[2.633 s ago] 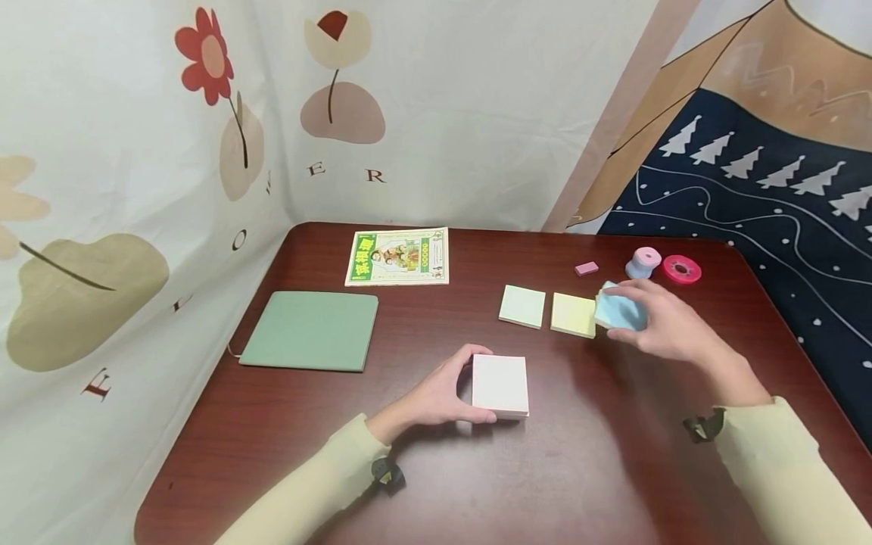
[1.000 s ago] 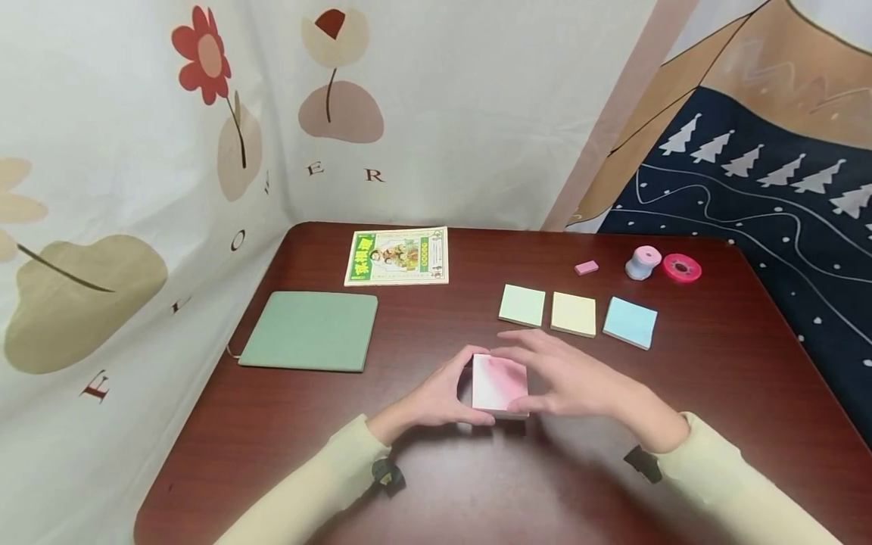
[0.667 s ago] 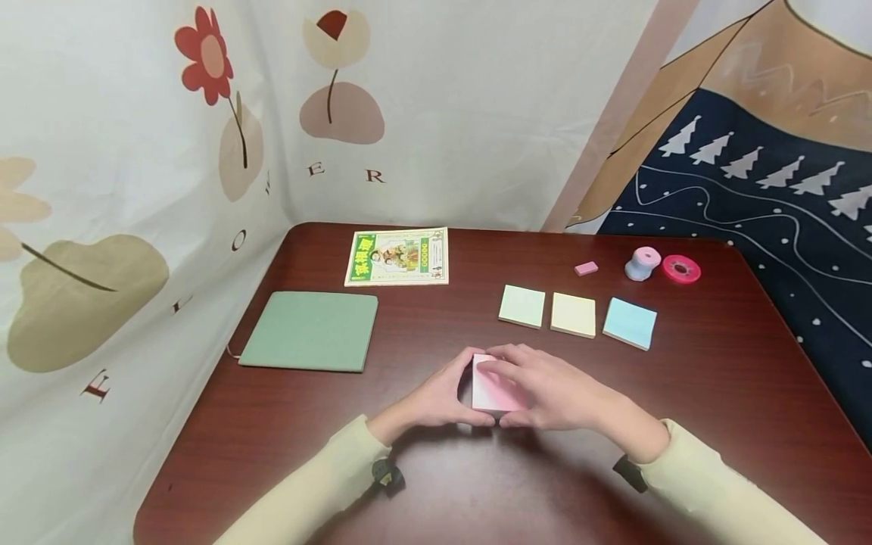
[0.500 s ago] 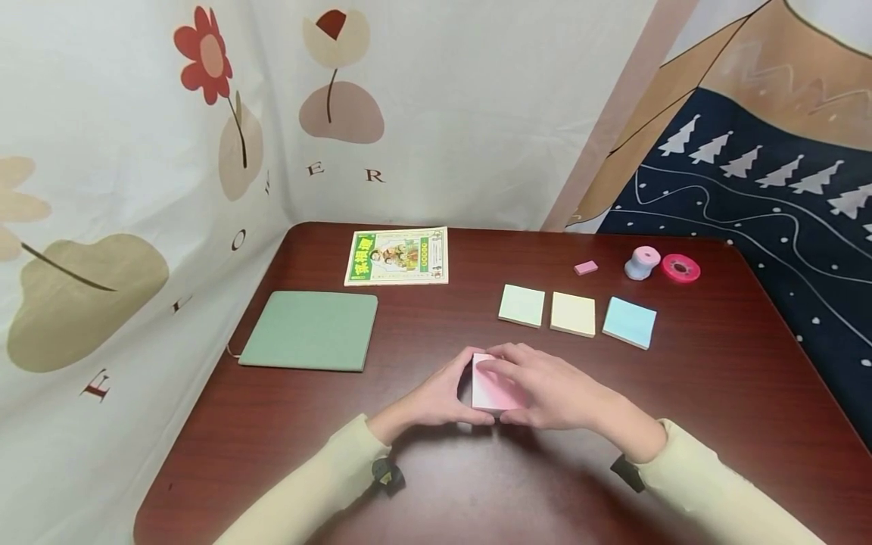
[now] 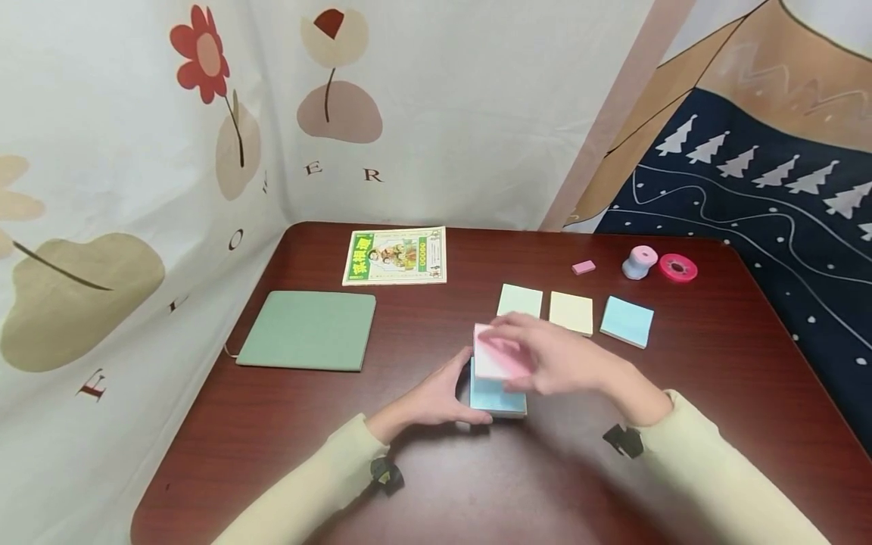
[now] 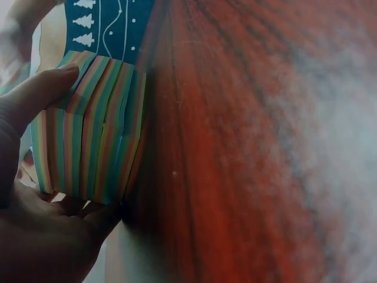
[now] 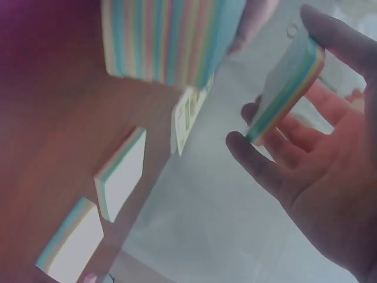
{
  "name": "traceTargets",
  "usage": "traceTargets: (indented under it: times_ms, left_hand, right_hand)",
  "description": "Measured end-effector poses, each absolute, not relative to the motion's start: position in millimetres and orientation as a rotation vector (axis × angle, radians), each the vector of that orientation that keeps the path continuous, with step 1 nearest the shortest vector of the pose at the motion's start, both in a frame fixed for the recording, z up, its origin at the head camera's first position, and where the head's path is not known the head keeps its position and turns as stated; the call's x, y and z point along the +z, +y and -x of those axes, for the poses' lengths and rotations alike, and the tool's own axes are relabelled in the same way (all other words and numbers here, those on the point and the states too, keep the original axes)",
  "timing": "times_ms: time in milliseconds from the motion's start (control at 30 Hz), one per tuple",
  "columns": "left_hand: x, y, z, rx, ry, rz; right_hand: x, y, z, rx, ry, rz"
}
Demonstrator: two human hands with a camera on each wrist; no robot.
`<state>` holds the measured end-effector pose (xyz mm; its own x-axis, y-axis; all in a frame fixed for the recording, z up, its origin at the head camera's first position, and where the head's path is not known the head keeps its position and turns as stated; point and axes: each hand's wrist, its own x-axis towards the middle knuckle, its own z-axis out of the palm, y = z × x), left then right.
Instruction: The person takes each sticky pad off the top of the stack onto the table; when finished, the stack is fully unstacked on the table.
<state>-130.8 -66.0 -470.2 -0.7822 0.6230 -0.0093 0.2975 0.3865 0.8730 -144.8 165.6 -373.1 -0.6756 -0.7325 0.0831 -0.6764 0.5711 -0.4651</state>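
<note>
Pink-topped square paper pad (image 5: 490,363), pinched by the right hand (image 5: 553,354), hangs above the blue-topped striped paper stack (image 5: 492,398) the left hand (image 5: 441,395) grips; separating them seems the step, next calling for a level carry clear.

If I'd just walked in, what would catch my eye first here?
Probably the right hand holding a pinkish notepad above a blue-topped stack, which the left hand grips, around the middle of the table. Next, perhaps, the big red flower on the pale curtain at the head view's upper left, and the bright pink disc near the far right corner.
</note>
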Motion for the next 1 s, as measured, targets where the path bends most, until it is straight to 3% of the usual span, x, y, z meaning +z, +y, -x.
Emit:
traceTargets:
  times_ms: [167, 467, 1000]
  left_hand:
    - [-473, -68, 132, 1.369, 2.297, -0.825]
    - [-472, -68, 132, 1.390, 2.288, -0.875]
    - [-472, -68, 131, 1.388, 2.275, -0.866]
  right_hand:
    - [-378, 156, 186, -0.766, 2.738, 1.129]
    - [-422, 131, 250, -0.658, 2.836, 0.922]
    - [-446, 104, 266, -0.380, 2.838, 0.808]
